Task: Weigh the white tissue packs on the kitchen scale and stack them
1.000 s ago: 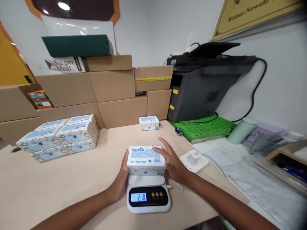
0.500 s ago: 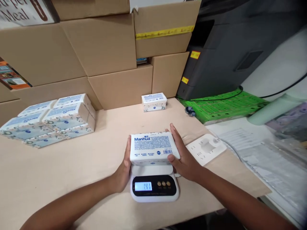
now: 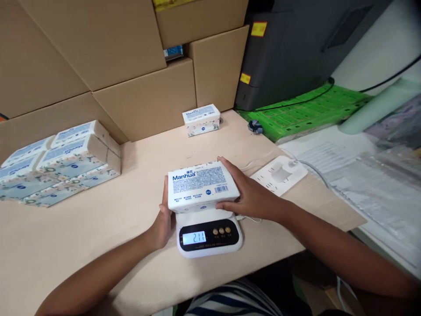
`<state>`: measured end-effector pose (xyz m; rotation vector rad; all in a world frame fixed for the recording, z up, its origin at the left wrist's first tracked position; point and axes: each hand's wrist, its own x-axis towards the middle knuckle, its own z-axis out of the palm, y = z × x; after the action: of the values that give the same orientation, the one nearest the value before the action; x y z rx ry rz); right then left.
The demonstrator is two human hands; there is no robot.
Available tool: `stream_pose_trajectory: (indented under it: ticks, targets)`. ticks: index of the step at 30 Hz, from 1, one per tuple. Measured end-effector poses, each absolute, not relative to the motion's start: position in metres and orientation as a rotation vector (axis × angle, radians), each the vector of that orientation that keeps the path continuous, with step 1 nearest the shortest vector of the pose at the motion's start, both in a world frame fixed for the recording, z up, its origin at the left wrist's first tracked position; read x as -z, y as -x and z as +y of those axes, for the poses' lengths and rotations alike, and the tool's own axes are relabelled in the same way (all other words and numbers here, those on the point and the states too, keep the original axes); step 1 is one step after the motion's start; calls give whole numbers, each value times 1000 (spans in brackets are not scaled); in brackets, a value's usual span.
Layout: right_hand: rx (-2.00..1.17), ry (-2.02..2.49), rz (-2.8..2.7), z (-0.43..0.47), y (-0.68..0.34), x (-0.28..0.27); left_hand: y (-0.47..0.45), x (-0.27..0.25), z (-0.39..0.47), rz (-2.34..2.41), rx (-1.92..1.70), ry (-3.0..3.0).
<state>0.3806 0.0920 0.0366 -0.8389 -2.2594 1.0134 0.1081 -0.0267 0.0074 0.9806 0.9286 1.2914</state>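
- Gripping a white, blue-printed "Manhua" tissue pack [image 3: 201, 185] from both sides; it sits on the small white digital kitchen scale [image 3: 209, 232] at the near edge of the beige tabletop [image 3: 82, 237].
- My left hand [image 3: 163, 219] is pressed flat against the pack's left end, fingers mostly hidden behind it.
- My right hand [image 3: 251, 195] wraps the right end, thumb on the front lower edge, fingers lying along the top and side.
- Scale's lit display reads 211.
- White power strip [image 3: 279, 175] lies just right of my right hand, a plug in it.
- Single matching tissue pack [image 3: 201, 119] stands well behind, near the brown cardboard boxes [image 3: 144, 96].
- Stack of like packs [image 3: 59, 162] at far left.
- Dark grey printer [image 3: 296, 48] on green mat [image 3: 305, 109], back right.
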Motion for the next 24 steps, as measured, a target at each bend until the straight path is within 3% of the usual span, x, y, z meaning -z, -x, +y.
stream_pose_trajectory:
  ticks: [14, 24]
  targets:
    - [-721, 609, -2277, 101, -389, -35, -114, -22, -19, 1040, -1342, -1027]
    - [-762, 665, -2124, 99, -390, -30, -114, -18, -17, 1024, -1363, -986]
